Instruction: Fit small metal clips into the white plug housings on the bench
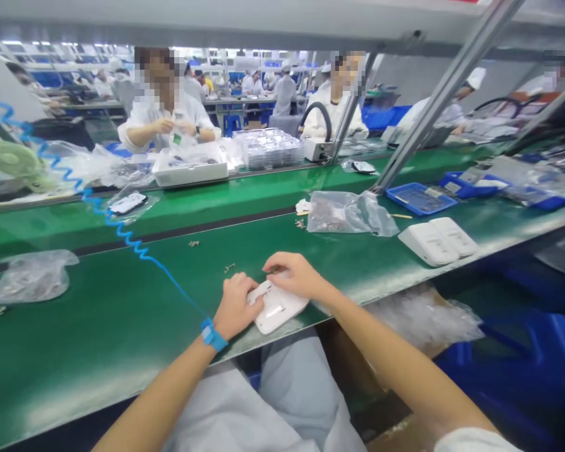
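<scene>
A white plastic housing (282,312) with rounded corners lies near the front edge of the green bench. My left hand (235,306), with a blue wrist strap (213,334), grips its left side, thumb over the top face. Curled over the far right part of the housing is my right hand (295,274). Its thumb and fingers are bent together near the far edge; anything between them is too small or hidden to make out. Just beyond my left hand lie a few small metal pieces (230,268).
Two similar white housings (437,242) sit at the right. A clear bag of parts (332,213) lies ahead, another bag (32,276) at far left. A blue tray (421,199) stands beside a slanted metal post (447,94). A coiled blue cord (94,202) crosses the left side. Co-workers sit opposite.
</scene>
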`<control>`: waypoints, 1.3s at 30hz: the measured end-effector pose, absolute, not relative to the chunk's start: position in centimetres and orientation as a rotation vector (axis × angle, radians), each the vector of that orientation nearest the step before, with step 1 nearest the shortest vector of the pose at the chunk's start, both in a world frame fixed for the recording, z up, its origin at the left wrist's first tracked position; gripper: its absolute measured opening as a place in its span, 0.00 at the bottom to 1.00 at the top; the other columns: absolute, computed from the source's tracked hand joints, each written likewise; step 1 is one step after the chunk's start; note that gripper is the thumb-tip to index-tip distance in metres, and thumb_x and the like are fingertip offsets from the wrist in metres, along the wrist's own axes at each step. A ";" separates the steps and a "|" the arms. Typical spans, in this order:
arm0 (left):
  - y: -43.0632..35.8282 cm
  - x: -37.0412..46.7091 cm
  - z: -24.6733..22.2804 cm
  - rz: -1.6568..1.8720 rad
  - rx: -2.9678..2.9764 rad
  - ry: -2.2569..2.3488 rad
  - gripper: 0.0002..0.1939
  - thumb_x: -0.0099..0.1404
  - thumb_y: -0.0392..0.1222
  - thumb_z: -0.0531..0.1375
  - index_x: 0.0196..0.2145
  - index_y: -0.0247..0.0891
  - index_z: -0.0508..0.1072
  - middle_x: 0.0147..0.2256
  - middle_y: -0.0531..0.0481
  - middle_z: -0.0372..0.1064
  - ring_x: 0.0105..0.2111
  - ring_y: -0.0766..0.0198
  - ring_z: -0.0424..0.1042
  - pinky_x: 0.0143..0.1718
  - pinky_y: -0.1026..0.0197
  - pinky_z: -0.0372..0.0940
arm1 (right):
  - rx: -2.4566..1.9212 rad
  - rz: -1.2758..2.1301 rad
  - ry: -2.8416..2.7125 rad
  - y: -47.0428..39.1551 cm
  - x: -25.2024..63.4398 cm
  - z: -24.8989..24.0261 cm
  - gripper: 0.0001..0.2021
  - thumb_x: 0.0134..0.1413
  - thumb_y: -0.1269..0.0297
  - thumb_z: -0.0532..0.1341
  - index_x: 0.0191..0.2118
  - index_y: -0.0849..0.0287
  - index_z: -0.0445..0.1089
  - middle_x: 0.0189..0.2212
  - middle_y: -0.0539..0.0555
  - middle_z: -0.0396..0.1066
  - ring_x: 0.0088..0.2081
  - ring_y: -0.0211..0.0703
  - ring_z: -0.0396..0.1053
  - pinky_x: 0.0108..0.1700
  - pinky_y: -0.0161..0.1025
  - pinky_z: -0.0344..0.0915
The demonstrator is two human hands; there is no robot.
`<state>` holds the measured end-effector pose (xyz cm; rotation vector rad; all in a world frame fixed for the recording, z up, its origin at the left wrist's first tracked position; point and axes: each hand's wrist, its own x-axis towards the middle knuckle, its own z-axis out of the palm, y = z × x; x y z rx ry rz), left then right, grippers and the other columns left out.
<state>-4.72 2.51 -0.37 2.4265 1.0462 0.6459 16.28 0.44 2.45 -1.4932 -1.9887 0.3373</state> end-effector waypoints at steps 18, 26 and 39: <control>2.3 -4.6 0.4 0.742 2.253 1.018 0.03 0.57 0.37 0.59 0.31 0.41 0.67 0.31 0.52 0.66 0.36 0.60 0.65 0.42 0.52 0.57 | -1.817 -0.042 -1.740 9.9 25.8 -2.5 0.13 0.58 0.71 0.55 0.45 0.59 0.73 0.38 0.57 0.71 0.40 0.48 0.68 0.46 0.43 0.65; 4.2 -6.3 0.9 1.191 2.104 1.281 0.15 0.52 0.26 0.52 0.35 0.41 0.68 0.32 0.52 0.66 0.37 0.61 0.68 0.44 0.55 0.62 | -1.681 -0.018 -1.642 10.3 26.7 -3.2 0.12 0.57 0.67 0.56 0.45 0.59 0.72 0.36 0.58 0.70 0.39 0.51 0.68 0.48 0.48 0.66; 7.2 -8.6 -0.2 1.335 1.855 1.708 0.11 0.58 0.31 0.56 0.38 0.40 0.71 0.38 0.49 0.67 0.37 0.61 0.68 0.41 0.56 0.63 | -1.591 -0.042 -1.528 9.5 27.2 -4.0 0.08 0.60 0.63 0.61 0.43 0.56 0.75 0.33 0.56 0.76 0.29 0.43 0.65 0.39 0.44 0.64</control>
